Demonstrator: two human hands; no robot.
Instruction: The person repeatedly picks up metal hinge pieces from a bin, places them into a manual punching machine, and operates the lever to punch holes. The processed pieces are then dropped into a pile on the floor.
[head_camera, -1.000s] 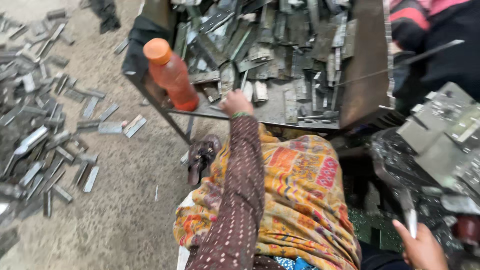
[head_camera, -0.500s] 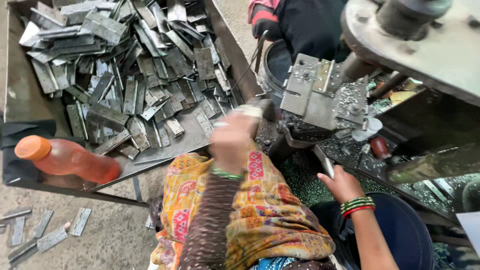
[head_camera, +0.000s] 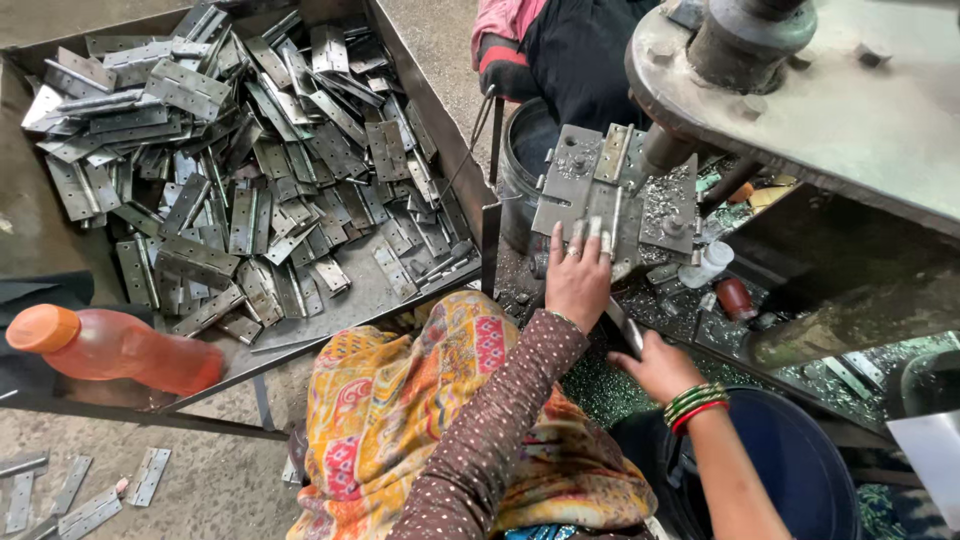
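My left hand reaches forward onto the grey fixture plate of a press machine. Its fingertips lie on a flat metal hinge and hold it against the plate. My right hand, with green and red bangles at the wrist, is closed on a metal lever just below the plate. A large metal tray to the left holds a heap of several grey hinges.
An orange plastic bottle lies on the tray's near edge. Another person's dark sleeve is beyond the press, above a dark bucket. A blue bucket sits under my right arm. Loose hinges lie on the floor.
My left hand left the tray and moved right to the press plate, where it now rests on a hinge. My right hand rose to the lever. The view swung right.
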